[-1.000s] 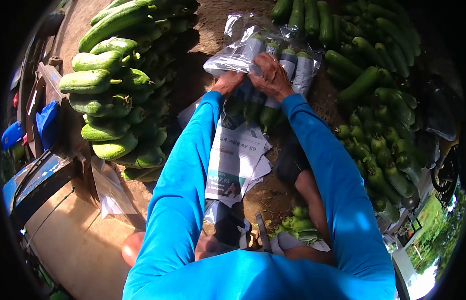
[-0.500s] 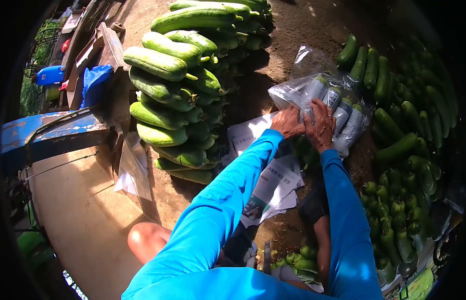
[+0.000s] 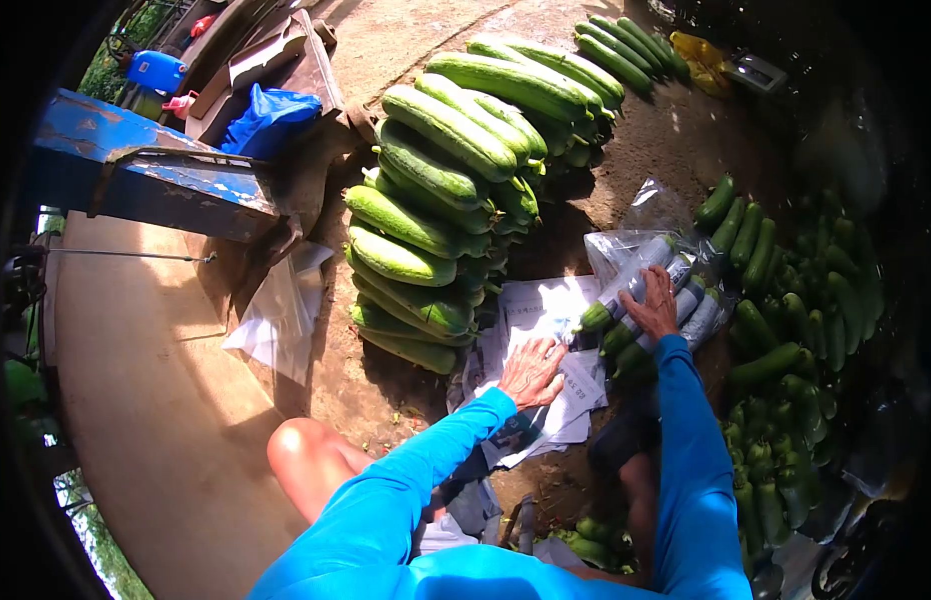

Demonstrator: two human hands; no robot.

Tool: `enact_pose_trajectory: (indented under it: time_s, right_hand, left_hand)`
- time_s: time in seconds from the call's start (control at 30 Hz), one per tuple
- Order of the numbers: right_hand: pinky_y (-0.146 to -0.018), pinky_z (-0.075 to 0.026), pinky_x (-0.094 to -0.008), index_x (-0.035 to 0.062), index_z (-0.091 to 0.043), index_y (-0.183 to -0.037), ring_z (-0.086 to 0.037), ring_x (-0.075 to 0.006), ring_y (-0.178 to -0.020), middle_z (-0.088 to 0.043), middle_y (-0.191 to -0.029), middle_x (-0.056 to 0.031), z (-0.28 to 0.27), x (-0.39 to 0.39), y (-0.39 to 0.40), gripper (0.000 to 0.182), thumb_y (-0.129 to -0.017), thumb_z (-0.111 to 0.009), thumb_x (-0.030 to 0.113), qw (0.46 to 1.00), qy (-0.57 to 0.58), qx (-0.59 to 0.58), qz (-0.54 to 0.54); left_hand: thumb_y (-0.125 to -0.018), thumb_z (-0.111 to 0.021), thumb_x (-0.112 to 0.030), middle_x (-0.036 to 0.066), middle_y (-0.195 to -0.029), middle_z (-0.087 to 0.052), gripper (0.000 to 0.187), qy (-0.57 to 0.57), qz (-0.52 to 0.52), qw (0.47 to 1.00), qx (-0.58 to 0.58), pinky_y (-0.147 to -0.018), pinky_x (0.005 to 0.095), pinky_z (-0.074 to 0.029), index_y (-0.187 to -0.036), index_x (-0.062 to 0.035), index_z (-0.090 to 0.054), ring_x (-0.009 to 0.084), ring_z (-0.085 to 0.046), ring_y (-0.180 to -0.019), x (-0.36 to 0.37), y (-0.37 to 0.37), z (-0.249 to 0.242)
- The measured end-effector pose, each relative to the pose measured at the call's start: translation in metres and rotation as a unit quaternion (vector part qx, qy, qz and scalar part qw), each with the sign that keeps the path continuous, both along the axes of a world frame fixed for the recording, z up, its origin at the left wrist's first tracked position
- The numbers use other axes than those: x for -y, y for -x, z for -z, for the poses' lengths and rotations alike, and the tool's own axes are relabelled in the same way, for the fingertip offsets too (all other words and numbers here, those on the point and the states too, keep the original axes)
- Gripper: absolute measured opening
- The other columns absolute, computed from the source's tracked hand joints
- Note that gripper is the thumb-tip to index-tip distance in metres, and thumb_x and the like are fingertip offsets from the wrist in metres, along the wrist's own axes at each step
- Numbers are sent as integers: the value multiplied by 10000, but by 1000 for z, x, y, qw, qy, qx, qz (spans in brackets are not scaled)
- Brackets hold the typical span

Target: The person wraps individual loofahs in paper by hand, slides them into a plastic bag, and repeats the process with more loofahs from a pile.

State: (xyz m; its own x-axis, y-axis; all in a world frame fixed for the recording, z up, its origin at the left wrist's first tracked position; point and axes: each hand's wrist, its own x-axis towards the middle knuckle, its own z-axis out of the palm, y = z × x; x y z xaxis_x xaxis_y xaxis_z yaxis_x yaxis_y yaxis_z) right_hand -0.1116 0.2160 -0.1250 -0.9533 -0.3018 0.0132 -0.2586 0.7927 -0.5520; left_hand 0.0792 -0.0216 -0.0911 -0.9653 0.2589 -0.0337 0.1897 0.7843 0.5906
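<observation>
My left hand (image 3: 533, 373) lies with its fingers stretched over printed newspaper sheets (image 3: 541, 300) on the ground. To its right, my right hand (image 3: 654, 303) rests with spread fingers on cucumbers wrapped in newspaper (image 3: 701, 320). Several of these lie side by side in a clear plastic bag (image 3: 608, 252), their green ends sticking out of the paper. One wrapped cucumber (image 3: 626, 283) reaches out past the bag's near side, toward my left hand. What lies beneath my right palm is hidden.
A tall stack of large cucumbers (image 3: 436, 230) stands left of the newspaper. More green cucumbers (image 3: 756, 250) lie at the right, with shorter green vegetables (image 3: 761, 455) nearer me. A blue-painted beam (image 3: 156, 170) juts in at left, beside a blue plastic bag (image 3: 271, 120).
My left hand has left the bag and moved down-left onto the newspaper. My right hand stays on the wrapped cucumbers, whose green ends now stick out nearer me. The view has shifted.
</observation>
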Motion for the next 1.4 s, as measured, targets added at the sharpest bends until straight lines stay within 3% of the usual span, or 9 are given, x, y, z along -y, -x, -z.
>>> enact_pose_trajectory:
  time_s: [0.53,0.7,1.0,1.07,1.13,1.17,1.27,1.33,1.4]
  right_hand:
    - [-1083,-379,-465,37,-503,-1355,-437,-385,-1296,-432,-1386,-219,-164,198,208,745,-831,-708,523,960,-58,-235,-139]
    - [-1088,-384,-455,4,-584,-1293,-480,-400,-1283,-532,-1308,-286,-173,218,245,866,-853,-520,747,999,-6,-16,-45]
    - [-635,-537,-421,-11,-576,-1280,-653,-321,-829,-650,-1158,-176,-137,185,275,823,-827,-629,675,961,133,216,106]
    - [-706,-539,-419,31,-524,-1366,-623,-308,-971,-614,-1281,-146,-142,175,290,718,-812,-766,419,935,143,303,121]
    - [-816,-529,-398,97,-444,-1462,-581,-294,-1104,-570,-1370,-103,-163,170,287,872,-677,-825,87,958,-77,120,-248]
    - [-884,-502,-368,164,-371,-1526,-573,-287,-1131,-548,-1402,-98,-173,171,285,1069,-565,-756,-102,949,-2,279,-147]
    - [-931,-512,-389,199,-369,-1532,-570,-290,-1161,-542,-1405,-112,-175,151,284,1035,-610,-739,-92,926,-114,-20,-359]
    - [-1005,-500,-398,213,-358,-1536,-562,-304,-1182,-534,-1413,-116,-184,163,280,1055,-604,-725,-117,935,-150,0,-320]
    - [-1070,-463,-413,215,-370,-1530,-545,-327,-1209,-526,-1426,-111,-188,175,284,1039,-612,-712,-131,934,56,350,-47]
  left_hand:
    - [-951,-506,-412,83,-1577,-359,634,122,29,992,24,-1161,517,-245,-1528,-184,-372,265,-319,-1459,42,-85,58]
    - [-944,-497,-408,65,-1556,-386,597,80,5,997,2,-1130,508,-282,-1499,-201,-423,254,-358,-1425,43,-85,62]
    - [-918,-515,-415,34,-1537,-420,622,94,14,995,4,-1113,478,-298,-1500,-216,-426,228,-411,-1384,43,-85,64]
    - [-915,-519,-417,30,-1538,-421,623,95,14,995,7,-1111,477,-301,-1499,-218,-428,228,-413,-1383,45,-85,65]
    - [-915,-525,-433,31,-1587,-347,681,86,19,996,27,-1143,492,-269,-1537,-214,-354,236,-378,-1411,44,-87,69]
    - [-915,-525,-433,31,-1587,-347,681,84,19,996,27,-1143,492,-269,-1537,-214,-354,236,-378,-1411,44,-88,69]
    - [-909,-535,-438,31,-1585,-349,686,76,19,997,27,-1141,486,-272,-1534,-214,-360,236,-387,-1404,44,-84,66]
    - [-899,-546,-433,39,-1519,-442,637,75,7,997,9,-1115,475,-309,-1489,-218,-441,245,-452,-1353,45,-84,63]
    - [-895,-550,-439,38,-1521,-440,645,78,9,997,12,-1117,475,-306,-1491,-218,-438,245,-447,-1357,44,-86,65]
